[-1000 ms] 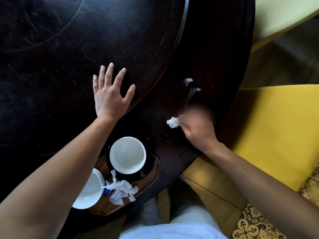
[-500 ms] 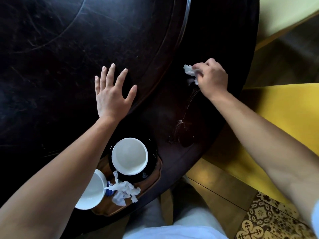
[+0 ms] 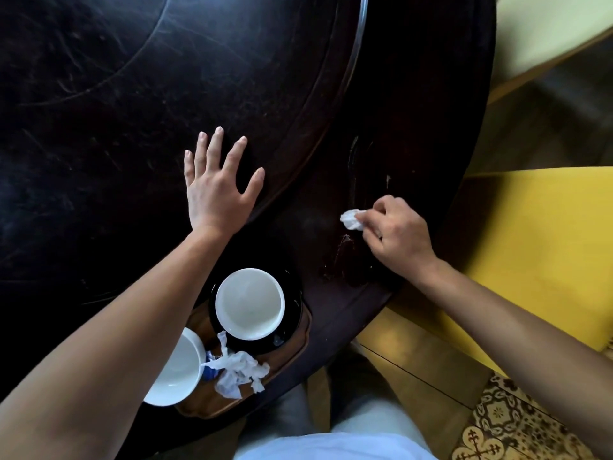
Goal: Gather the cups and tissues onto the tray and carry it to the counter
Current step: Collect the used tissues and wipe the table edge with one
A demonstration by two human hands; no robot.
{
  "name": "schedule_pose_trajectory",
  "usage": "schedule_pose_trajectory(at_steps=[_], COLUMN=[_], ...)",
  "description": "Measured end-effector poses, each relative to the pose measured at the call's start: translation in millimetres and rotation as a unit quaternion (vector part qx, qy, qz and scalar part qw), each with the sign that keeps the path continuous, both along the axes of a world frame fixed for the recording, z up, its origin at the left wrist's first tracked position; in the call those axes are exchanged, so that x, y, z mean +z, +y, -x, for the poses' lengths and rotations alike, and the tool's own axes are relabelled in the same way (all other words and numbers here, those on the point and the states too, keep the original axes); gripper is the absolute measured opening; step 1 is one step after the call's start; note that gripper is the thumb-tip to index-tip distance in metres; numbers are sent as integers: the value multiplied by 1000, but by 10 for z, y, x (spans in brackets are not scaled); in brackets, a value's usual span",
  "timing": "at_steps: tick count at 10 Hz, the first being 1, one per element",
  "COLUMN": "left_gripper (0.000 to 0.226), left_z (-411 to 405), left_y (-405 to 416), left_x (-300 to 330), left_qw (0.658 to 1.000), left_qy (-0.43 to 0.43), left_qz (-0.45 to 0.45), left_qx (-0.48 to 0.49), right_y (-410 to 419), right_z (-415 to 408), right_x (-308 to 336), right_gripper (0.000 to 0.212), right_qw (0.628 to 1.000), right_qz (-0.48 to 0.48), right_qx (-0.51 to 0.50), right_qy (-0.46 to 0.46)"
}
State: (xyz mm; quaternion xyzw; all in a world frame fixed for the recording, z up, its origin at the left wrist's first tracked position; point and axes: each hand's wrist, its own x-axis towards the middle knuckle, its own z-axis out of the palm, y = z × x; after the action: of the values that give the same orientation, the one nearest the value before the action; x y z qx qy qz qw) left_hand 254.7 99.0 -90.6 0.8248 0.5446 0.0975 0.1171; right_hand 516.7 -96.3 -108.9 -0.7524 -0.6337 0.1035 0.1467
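Note:
A brown wooden tray point(image 3: 300, 340) sits at the near edge of the dark round table point(image 3: 132, 94). On it stand a white cup point(image 3: 249, 303) on a black saucer point(image 3: 292, 322), a second white cup point(image 3: 177, 371) partly hidden under my left forearm, and crumpled white tissues point(image 3: 237, 368). My left hand point(image 3: 215, 190) lies flat on the table with fingers spread, beyond the tray. My right hand point(image 3: 394, 234) presses a small wad of white tissue point(image 3: 352, 219) onto the table right of the tray, beside a wet smear point(image 3: 341, 257).
A yellow chair seat point(image 3: 530, 244) stands close to the table's right edge. A pale chair point(image 3: 537, 31) is at the upper right. Patterned floor tiles point(image 3: 517, 423) and my light clothing point(image 3: 331, 443) show below.
My right hand has swept the tissue wad back toward me from the far end of the smear. My left hand and the tray's contents have stayed put.

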Motion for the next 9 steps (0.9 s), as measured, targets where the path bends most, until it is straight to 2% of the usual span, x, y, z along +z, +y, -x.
schedule_pose_trajectory(at_steps=[1,2,3,4,5,6,7,9], left_gripper=[63,63,63,63,63,63,63,63], left_z=[-2,-6,-5,-4,-6,-11,-21,-36], left_y=[2,-7,-6,-4,-3,-3,0,-3], left_x=[-3,-1,-3,-4,-1,0,3,-2], left_qw=[1000,1000,1000,1000,1000,1000,1000,1000], left_qy=[0,2,-1,-2,-4,-5,-4,-3], left_qz=[1,3,5,3,2,2,3,0], left_qx=[0,2,1,2,3,5,5,6], right_y=[-39,67,217,377,507,556,514,185], right_z=[55,59,-75,-472,-856,-950,-740,33], right_x=[71,140,229,301,271,158,96,54], right_gripper=[26,22,12,11,15,18,17,9], right_qw=[999,996,992,988,978,975,982,992], right_qz=[35,84,87,13,14,43,48,40], right_qx=[-9,2,-41,-141,-207,-216,-178,-98], right_qy=[14,40,86,65,35,35,34,63])
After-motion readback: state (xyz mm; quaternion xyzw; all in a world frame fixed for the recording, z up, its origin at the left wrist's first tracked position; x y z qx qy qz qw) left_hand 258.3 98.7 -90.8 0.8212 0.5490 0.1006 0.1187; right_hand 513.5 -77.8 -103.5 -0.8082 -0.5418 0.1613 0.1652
